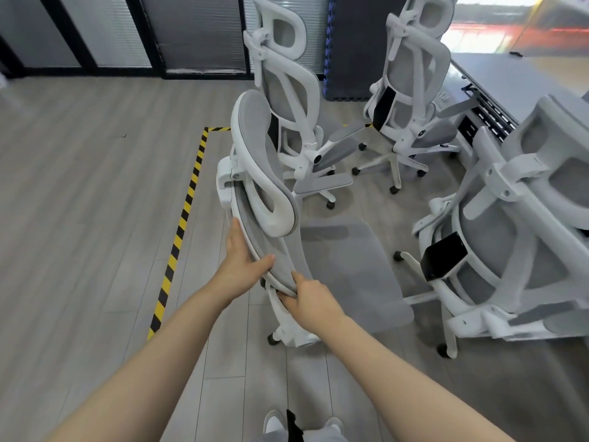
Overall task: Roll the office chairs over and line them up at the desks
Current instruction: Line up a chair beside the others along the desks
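A white-framed office chair with grey mesh [255, 173] stands right in front of me, its backrest edge toward me and its seat [350, 263] to the right. My left hand [243, 266] grips the left rim of the backrest, thumb across the mesh. My right hand [310, 301] grips the lower edge of the same backrest. A second chair [287, 78] stands just behind it. A third chair [411, 78] faces the grey desk [510, 81] at the far right. A fourth chair [516, 224] stands at the right, also by the desk.
Yellow-black floor tape [183, 218] runs along the wood-look floor at the left of the chair and turns right at its far end. Glass partitions with dark frames [153, 36] close the back. A dark foam panel [353, 46] stands behind the chairs. My feet [302, 425] show at the bottom.
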The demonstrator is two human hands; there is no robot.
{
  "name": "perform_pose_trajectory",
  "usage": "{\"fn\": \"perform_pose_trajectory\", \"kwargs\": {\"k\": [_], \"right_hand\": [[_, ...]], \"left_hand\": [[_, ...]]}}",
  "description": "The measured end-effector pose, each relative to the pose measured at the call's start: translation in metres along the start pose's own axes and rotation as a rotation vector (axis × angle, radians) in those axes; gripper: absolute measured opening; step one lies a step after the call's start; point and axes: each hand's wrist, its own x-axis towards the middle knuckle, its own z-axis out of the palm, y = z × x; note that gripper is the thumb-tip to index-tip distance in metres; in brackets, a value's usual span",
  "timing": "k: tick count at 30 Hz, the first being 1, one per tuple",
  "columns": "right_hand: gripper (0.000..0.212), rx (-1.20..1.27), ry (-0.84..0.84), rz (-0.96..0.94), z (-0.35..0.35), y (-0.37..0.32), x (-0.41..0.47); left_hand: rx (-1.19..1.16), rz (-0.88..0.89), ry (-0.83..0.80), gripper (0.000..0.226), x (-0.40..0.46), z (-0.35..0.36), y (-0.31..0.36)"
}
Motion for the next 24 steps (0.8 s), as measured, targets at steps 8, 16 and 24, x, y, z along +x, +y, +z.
{"fn": "perform_pose_trajectory", "kwargs": {"k": [8, 16, 24], "right_hand": [[0.043, -0.016, 0.006, 0.016, -0.007, 0.014, -0.014], [0.048, -0.006, -0.012, 0.025, -0.021, 0.030, -0.026], [0.042, 0.025, -0.001, 0.027, -0.034, 0.057, -0.035]], "left_hand": [[-0.003, 0.005, -0.058, 0.108, 0.006, 0.019, 0.009], [-0.093, -0.021, -0.130, 0.109, 0.002, 0.048, 0.025], [-0.143, 0.015, -0.153, 0.111, -0.001, 0.072, 0.038]]}}
